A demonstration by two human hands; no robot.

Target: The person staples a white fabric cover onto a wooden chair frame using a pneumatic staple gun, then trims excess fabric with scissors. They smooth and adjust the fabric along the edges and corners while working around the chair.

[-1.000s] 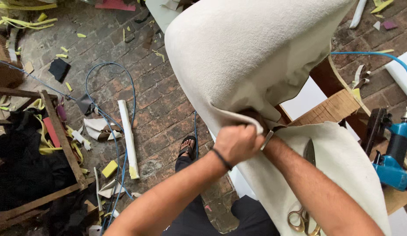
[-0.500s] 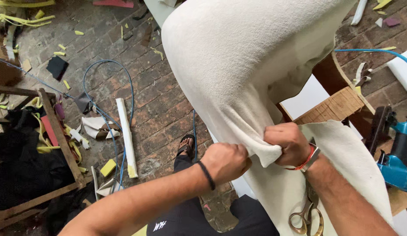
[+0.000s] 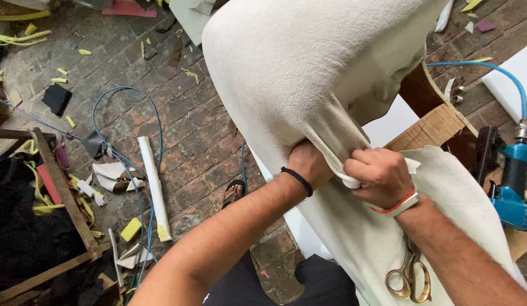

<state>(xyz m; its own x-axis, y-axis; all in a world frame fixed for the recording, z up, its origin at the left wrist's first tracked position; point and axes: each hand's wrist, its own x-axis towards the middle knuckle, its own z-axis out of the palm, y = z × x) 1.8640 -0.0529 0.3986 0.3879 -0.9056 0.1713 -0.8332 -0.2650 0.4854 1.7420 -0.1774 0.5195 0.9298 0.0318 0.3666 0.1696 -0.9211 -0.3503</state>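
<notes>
scissors (image 3: 409, 277) on cloth (image 3: 308, 73) | stapler (image 3: 511, 190) right | roll (image 3: 154, 187) left

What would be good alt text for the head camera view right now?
Seen from above, a right hand grips a bunched fold of cream fabric draped over a frame, while the left hand presses beside it. Brass-handled scissors lie on the fabric, a blue air tool sits right, and scraps litter the brick floor.

The left hand (image 3: 310, 163) is pressed forward with the fingers hidden from view, a dark band worn at its wrist. The right hand (image 3: 379, 177) is closed in a tight fist just beside it, a red-and-white band worn at its wrist.
</notes>
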